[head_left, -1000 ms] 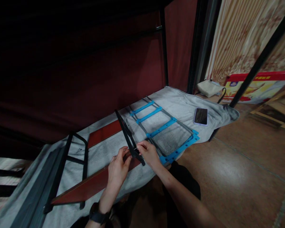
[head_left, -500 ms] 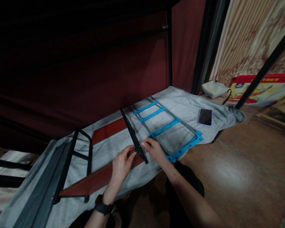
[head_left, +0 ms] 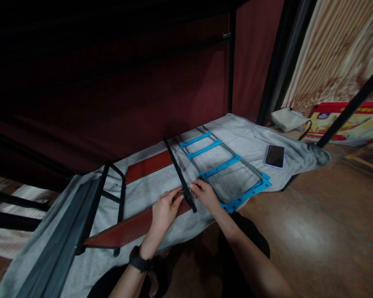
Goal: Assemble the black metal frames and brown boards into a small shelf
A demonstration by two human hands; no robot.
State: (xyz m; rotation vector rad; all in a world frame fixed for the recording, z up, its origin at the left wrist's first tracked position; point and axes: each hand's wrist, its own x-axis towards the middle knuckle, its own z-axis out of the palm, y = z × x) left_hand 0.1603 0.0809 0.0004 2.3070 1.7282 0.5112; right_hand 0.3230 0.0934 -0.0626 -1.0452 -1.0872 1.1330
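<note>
the black metal frame [head_left: 178, 166] stands on the grey cloth [head_left: 250, 134] in the middle of the frame, its near end between the two hands. the left hand [head_left: 164, 210] is at its left side, finger and thumb bent close to the bar; i cannot tell whether they clamp it. the right hand [head_left: 205, 194] is just across, fingertips drawn in near the bar; what they pinch, if anything, is too small to tell. the left hand hides part of the front red-brown board [head_left: 119, 232]; a second board [head_left: 148, 166] lies behind. left of these is another black frame [head_left: 121, 203], then grey bars [head_left: 60, 244] at lower left. right of centre lies a blue-slatted rack [head_left: 222, 165], its near corner beside the right forearm, and further right a phone [head_left: 274, 156]. a black pole [head_left: 352, 105] crosses before a colourful box [head_left: 338, 122] at right.
</note>
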